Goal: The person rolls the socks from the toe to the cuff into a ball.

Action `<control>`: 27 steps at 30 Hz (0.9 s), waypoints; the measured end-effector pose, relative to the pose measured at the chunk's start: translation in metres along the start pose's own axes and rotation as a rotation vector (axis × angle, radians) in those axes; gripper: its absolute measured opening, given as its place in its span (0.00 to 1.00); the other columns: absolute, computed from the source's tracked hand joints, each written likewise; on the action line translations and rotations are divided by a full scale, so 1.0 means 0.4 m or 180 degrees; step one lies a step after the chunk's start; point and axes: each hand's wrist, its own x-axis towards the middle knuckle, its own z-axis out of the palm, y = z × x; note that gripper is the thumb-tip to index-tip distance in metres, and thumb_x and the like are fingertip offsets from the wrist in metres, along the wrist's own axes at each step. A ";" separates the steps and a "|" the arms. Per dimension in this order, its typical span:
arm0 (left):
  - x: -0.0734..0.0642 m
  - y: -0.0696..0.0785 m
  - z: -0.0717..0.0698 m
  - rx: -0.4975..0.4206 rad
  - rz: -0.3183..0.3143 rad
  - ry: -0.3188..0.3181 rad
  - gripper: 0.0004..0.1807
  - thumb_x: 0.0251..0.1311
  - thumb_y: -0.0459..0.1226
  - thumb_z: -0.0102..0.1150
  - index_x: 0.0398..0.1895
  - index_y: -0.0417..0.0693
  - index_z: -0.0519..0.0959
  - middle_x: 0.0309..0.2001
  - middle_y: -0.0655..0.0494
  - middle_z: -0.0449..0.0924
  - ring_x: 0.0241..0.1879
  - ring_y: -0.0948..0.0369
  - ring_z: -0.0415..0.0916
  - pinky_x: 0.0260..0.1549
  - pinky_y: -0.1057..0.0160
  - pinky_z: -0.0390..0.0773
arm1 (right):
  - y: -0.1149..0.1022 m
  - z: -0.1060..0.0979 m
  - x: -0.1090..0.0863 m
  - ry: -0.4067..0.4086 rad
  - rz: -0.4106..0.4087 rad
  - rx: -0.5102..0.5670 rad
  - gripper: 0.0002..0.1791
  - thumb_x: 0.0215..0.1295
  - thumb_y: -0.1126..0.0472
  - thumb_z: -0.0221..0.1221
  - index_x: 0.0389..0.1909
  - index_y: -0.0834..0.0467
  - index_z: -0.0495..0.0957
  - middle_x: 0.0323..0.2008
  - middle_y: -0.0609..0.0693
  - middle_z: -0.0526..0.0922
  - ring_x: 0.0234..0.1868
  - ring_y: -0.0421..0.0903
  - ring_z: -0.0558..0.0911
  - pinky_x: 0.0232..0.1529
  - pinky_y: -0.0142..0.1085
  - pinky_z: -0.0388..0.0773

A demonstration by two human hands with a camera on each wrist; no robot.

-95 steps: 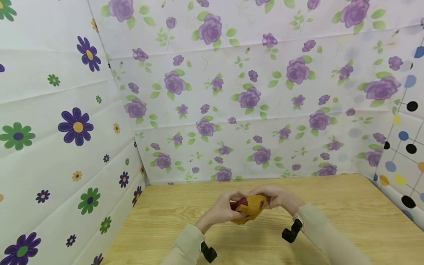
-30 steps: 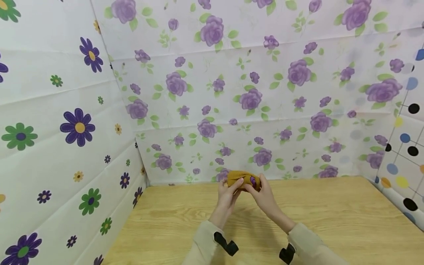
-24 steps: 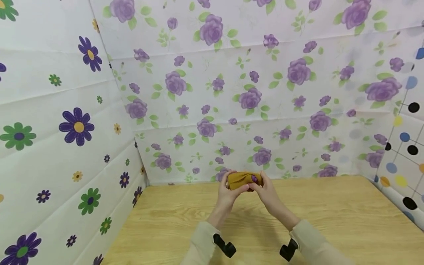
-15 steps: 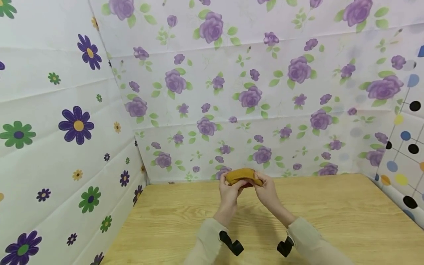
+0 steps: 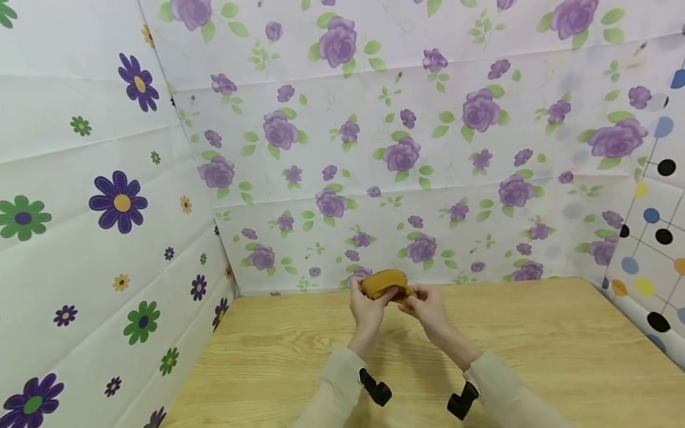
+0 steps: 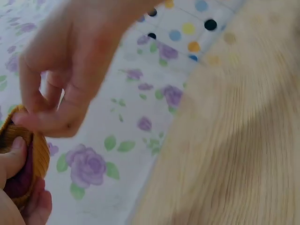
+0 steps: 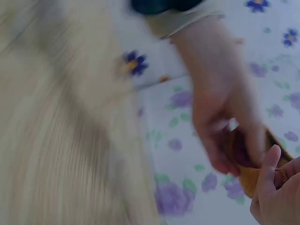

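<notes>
A mustard-yellow ribbed rolled-up sock [image 5: 384,282], with dark purple fabric inside, is held up above the table's far edge. My left hand [image 5: 367,312] grips its left side, with the thumb [image 6: 18,154] pushed into the opening. From the right, my right hand [image 5: 430,311] pinches the edge of the yellow cuff [image 7: 251,182] between thumb and fingers. Purple lining shows within the open cuff in both wrist views. The far side of the sock is hidden in the head view.
A light wood-grain table [image 5: 278,356] lies below the hands. White sheets with purple roses [image 5: 332,202], daisies [image 5: 122,202] and coloured dots [image 5: 663,236] stand behind and at both sides. Each wrist carries a black camera mount [image 5: 377,389].
Since 3.2 s ago the sock has been raised and turned, its purple end now out of sight in the head view. Over the last half second the right hand drew the cuff edge slightly down.
</notes>
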 end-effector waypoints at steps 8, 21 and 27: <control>0.010 -0.029 -0.018 0.0652 0.0633 -0.0393 0.30 0.47 0.43 0.74 0.50 0.50 0.66 0.41 0.45 0.79 0.24 0.57 0.80 0.19 0.61 0.80 | 0.000 -0.014 0.009 -0.0314 0.0383 0.0691 0.03 0.69 0.74 0.48 0.35 0.65 0.68 0.37 0.52 0.73 0.37 0.40 0.81 0.44 0.29 0.81; 0.039 -0.048 -0.086 0.0439 0.0766 -0.1660 0.29 0.53 0.27 0.68 0.58 0.40 0.66 0.53 0.36 0.75 0.45 0.54 0.80 0.42 0.65 0.80 | 0.031 -0.090 0.024 -0.0809 0.0553 0.0775 0.08 0.74 0.59 0.47 0.42 0.54 0.75 0.40 0.46 0.79 0.43 0.42 0.80 0.55 0.42 0.77; 0.055 -0.045 -0.097 0.0537 0.1078 -0.2126 0.25 0.51 0.22 0.66 0.53 0.42 0.72 0.53 0.36 0.79 0.46 0.50 0.82 0.42 0.65 0.82 | 0.037 -0.127 0.046 -0.1418 0.0658 0.0240 0.32 0.73 0.52 0.51 0.68 0.67 0.56 0.56 0.58 0.71 0.52 0.46 0.80 0.56 0.42 0.77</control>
